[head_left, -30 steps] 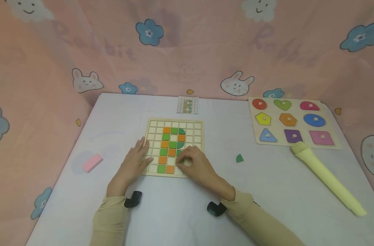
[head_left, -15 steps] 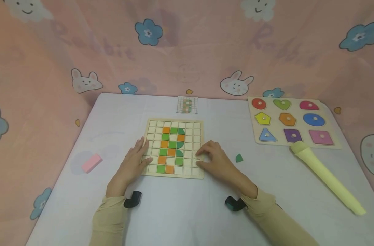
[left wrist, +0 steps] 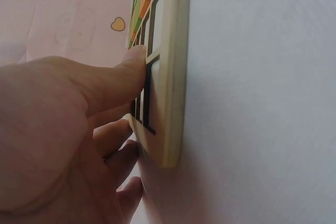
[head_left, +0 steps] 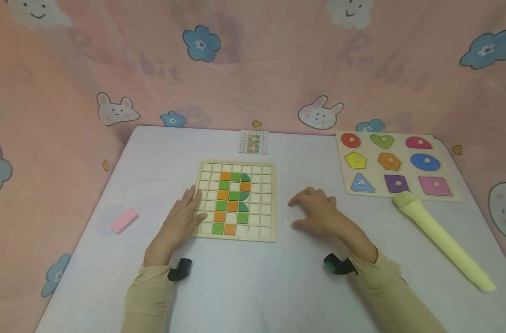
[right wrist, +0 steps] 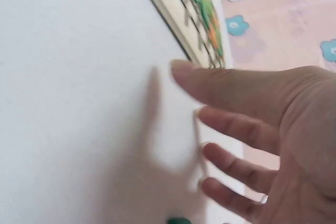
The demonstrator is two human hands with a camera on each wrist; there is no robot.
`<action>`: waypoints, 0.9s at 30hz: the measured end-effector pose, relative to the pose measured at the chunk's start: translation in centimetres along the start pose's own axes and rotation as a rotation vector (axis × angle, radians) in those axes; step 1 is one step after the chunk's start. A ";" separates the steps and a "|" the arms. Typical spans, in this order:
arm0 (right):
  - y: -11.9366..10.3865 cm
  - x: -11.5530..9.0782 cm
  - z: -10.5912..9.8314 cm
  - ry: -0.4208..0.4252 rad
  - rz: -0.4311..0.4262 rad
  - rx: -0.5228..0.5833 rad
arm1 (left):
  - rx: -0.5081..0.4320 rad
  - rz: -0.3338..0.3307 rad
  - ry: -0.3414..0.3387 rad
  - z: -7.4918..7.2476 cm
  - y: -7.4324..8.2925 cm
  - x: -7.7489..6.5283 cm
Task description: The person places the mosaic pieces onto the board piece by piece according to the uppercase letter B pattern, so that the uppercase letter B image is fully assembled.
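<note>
A square wooden grid board [head_left: 268,222] lies mid-table with green and orange square tiles [head_left: 233,196] and curved dark-green pieces [head_left: 245,196] set in its cells. My left hand [head_left: 178,221] rests along the board's left edge, its thumb over the grid and its fingers extended at the side. To the right of the board, my right hand [head_left: 319,213] is held over the table, thumb and fingers apart and holding nothing. At the bottom of the right wrist view shows a small dark-green piece [right wrist: 179,221]; the hand covers it in the head view.
Behind the board lies a small printed pattern card [head_left: 253,142]. A pink block [head_left: 125,220] is at the left. On the right are a wooden knobbed shape puzzle [head_left: 373,178] and a long pale-yellow roll [head_left: 448,245]. A printed pink cloth [head_left: 253,69] hangs behind the table.
My right hand has let go of a green square tile, now in its cell, and moved right, off the board to over the loose green piece. My left hand has stayed put.
</note>
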State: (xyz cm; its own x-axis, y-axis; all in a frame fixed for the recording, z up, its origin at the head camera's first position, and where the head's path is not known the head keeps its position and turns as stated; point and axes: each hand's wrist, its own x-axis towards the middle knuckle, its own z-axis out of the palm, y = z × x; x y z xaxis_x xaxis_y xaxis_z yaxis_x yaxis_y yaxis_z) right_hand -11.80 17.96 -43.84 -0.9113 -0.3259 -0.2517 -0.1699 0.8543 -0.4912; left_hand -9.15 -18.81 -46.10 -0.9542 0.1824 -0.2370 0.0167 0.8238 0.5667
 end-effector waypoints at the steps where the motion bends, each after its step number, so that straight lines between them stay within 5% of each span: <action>1: 0.1 -0.2 -0.4 -0.007 0.013 -0.006 | -0.001 0.001 0.000 0.0 0.0 0.0; 16: 2.5 -1.7 -2.7 -0.064 0.019 0.048 | 0.000 -0.010 -0.013 0.1 0.0 0.1; 27: 3.2 -1.7 -2.2 -0.055 0.054 0.131 | 0.006 -0.011 -0.006 0.1 0.0 0.1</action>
State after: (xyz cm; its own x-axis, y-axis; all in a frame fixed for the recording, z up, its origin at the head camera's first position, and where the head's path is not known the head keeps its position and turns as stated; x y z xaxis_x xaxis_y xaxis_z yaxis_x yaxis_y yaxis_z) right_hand -11.64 22.16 -43.16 -0.8955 -0.3053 -0.3240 -0.0673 0.8123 -0.5794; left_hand -9.24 -18.72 -46.15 -0.9525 0.1765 -0.2481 0.0079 0.8290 0.5592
